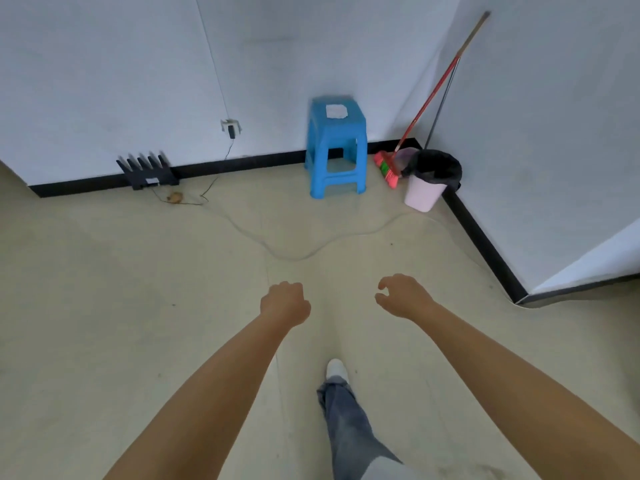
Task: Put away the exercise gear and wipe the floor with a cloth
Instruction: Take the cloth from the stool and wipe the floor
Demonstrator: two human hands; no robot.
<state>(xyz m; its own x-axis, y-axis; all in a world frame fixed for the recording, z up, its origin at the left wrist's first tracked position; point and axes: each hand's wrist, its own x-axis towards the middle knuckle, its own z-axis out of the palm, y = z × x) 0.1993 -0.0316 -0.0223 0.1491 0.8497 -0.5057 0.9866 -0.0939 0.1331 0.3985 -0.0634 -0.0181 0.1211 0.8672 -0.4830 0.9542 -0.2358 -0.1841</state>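
Observation:
A white folded cloth (336, 111) lies on top of a blue plastic stool (335, 147) standing against the far wall. Both my arms reach forward over the beige floor (138, 289), well short of the stool. My left hand (284, 303) is curled into a loose fist with nothing in it. My right hand (401, 295) hangs with fingers bent and apart, empty. No exercise gear shows in this view.
A pink bin with a black liner (429, 181) sits in the right corner beside a red broom (408, 133). A black router (147, 173) leans on the baseboard at left. A thin cable (298, 256) snakes across the floor. My foot in a white shoe (336, 369) steps forward.

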